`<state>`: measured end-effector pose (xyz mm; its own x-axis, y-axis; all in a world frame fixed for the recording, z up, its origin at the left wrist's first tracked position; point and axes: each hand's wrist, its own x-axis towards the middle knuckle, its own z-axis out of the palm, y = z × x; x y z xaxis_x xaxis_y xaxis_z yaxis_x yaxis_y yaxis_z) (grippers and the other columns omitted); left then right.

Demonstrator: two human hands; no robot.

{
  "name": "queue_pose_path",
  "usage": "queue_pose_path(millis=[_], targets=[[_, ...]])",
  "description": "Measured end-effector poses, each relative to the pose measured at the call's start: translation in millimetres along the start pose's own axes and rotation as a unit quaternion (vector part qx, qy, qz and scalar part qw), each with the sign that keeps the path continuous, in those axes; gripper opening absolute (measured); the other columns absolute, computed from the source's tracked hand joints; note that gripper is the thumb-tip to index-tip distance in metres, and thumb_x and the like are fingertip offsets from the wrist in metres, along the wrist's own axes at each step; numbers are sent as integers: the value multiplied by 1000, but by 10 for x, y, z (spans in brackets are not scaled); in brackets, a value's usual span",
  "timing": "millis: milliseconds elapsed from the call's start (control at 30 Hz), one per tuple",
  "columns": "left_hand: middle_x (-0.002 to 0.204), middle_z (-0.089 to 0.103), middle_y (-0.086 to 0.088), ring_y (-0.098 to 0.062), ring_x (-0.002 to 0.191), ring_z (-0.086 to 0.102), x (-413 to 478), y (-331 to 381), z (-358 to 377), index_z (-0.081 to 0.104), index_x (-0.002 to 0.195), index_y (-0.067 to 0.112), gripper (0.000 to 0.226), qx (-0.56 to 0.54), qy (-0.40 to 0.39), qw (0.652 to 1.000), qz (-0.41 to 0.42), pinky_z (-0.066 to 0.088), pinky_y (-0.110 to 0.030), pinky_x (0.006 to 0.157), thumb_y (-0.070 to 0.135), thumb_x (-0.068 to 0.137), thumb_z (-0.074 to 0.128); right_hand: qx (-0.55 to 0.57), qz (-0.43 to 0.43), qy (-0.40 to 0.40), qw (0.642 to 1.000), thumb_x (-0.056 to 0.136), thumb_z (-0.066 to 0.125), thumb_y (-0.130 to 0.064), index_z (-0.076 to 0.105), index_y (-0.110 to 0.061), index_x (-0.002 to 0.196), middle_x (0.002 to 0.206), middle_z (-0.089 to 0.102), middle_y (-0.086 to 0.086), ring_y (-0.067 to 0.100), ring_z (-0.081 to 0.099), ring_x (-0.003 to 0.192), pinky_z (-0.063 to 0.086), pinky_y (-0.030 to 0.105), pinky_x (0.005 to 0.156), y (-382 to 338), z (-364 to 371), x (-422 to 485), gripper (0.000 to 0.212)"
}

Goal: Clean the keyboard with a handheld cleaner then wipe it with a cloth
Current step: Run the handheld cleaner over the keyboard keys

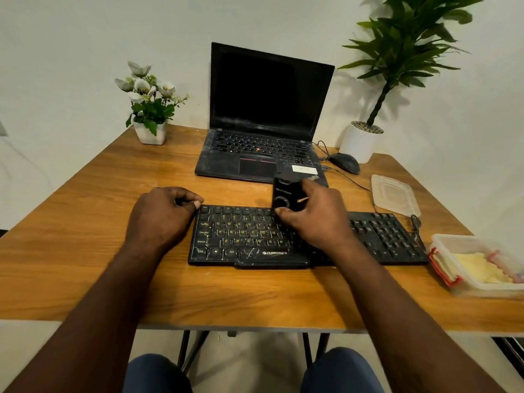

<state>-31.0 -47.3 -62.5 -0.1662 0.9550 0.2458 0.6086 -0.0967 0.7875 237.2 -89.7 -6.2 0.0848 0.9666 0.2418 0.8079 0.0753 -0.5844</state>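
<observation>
A black keyboard (pixel 243 239) with worn yellow letters lies across the wooden table (pixel 85 222) in front of me. My right hand (pixel 317 219) grips a black handheld cleaner (pixel 285 194) held upright over the keyboard's top rows near its middle. The cleaner's lower end is hidden behind my fingers. My left hand (pixel 161 214) rests curled at the keyboard's top left corner, thumb touching its edge, nothing held in it. A yellow cloth (pixel 479 272) lies inside a clear plastic box (pixel 442 251) at the right.
An open black laptop (pixel 266 123) stands behind the keyboard. A wired mouse (pixel 344 163) and the box's clear lid (pixel 394 194) lie at the right rear. A small flower pot (pixel 149 131) sits back left, a tall potted plant (pixel 361 140) back right.
</observation>
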Motion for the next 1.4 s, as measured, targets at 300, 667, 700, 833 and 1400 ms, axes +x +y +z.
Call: queue_pose_path(millis=[300,667,700,833,1400], targets=[[91,75,13,-6,84,65,21,-29,-3,80,94,31,7,2,7,1000,-2,51,-31,71,32,93,73,64,-64,-22,996,81,86,-31,63,-21,130,118,72,-5,11,71,99,55,13,71,-811,722,126,56],[89,73,19,-4,87,64,21,-11,-6,80,94,34,9,-4,-2,1000,0,57,-37,82,38,93,72,20,-25,3,999,84,84,-28,59,-20,135,124,70,-4,14,68,109,56,21,87,-459,365,109,58],[89,73,19,-4,87,64,21,-10,-10,80,94,33,10,-5,-2,1000,0,57,-37,82,38,94,72,4,-15,13,1000,84,84,-29,60,-19,135,123,71,-4,14,69,109,56,22,88,-377,290,98,57],[89,73,19,-4,87,64,25,-15,-6,80,94,33,10,0,-3,1000,5,56,-38,82,38,94,71,-50,44,69,995,84,84,-29,63,-16,131,119,73,0,18,70,105,58,30,87,-3,-24,88,53],[94,74,17,-6,88,65,33,-41,12,80,95,35,11,6,1,1000,7,57,-38,81,41,94,71,-78,90,111,987,88,79,-35,60,-19,132,120,70,2,21,68,109,56,30,86,-295,284,11,51]])
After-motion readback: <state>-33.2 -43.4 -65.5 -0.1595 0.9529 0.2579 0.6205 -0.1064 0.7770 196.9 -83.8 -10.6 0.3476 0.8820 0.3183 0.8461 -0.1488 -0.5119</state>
